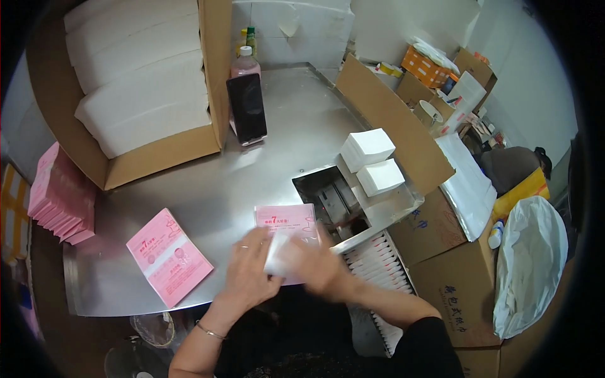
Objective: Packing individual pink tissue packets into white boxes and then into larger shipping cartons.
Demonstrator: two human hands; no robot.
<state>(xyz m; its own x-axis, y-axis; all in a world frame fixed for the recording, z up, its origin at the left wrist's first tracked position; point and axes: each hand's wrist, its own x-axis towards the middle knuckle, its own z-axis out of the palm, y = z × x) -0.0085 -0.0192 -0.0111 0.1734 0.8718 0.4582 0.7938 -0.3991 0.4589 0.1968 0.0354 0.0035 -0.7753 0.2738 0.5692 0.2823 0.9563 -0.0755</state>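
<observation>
At the table's front edge, my left hand point(249, 269) curls its fingers and thumb around the left side of a small white stack of folded tissues point(275, 255). My right hand point(324, 268) is over the right side of this stack; motion smears its fingers, so its grip is unclear. Under both hands lies a pink printed plastic packet point(285, 213), its top part showing beyond my fingers. To the left rests a flat pile of pink packets point(170, 257). Two white tissue stacks point(380, 176) stand to the right, beside a rectangular opening in the table.
A big carton point(164, 157) of white tissue bundles stands back left, with several pink packets point(58, 195) next to it. A phone point(248, 108) leans against a bottle point(246, 61). Cartons point(457, 299) and a white plastic bag point(531, 264) fill the right. Steel table point(283, 126) edges are bare.
</observation>
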